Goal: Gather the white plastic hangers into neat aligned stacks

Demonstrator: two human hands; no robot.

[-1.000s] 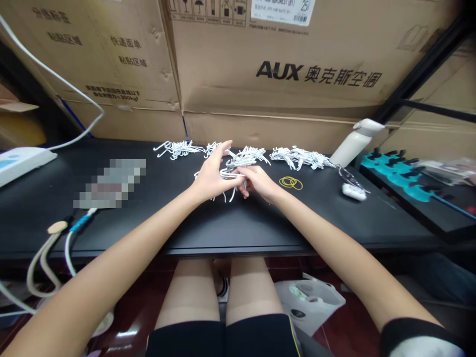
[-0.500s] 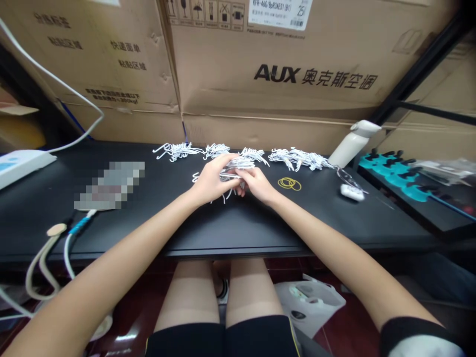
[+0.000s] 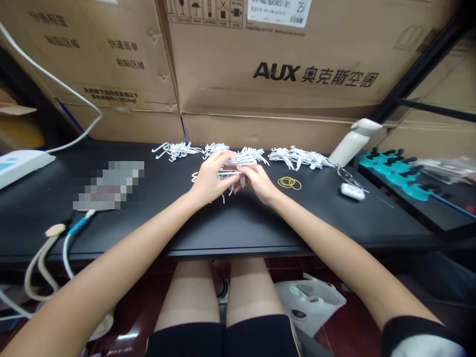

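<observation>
Between my hands, just above the black table, is a bundle of thin white hooks (image 3: 243, 159). My left hand (image 3: 211, 178) is closed around its left side, the thumb lying toward the right. My right hand (image 3: 259, 182) grips the bundle from the right, its thumb on the near side and its other fingers mostly hidden. Bent white ends stick out to the left and below. Behind my hands lie more piles of white hooks, one at the left (image 3: 176, 150) and a larger one at the right (image 3: 297, 157). Yellow rubber bands (image 3: 289, 183) rest right of my right hand.
The black table (image 3: 238, 233) backs onto a large cardboard box (image 3: 316, 94). At right are a white bottle (image 3: 353, 143), a small white case (image 3: 352, 191) and a teal rack (image 3: 397, 173). A blurred-out device (image 3: 111, 186) with a cable and a white power strip (image 3: 24, 166) lie at left.
The hooks have shifted slightly within my grip, and the fingers of my right hand have moved a little. The view has tilted very slightly. Everything else lies as before.
</observation>
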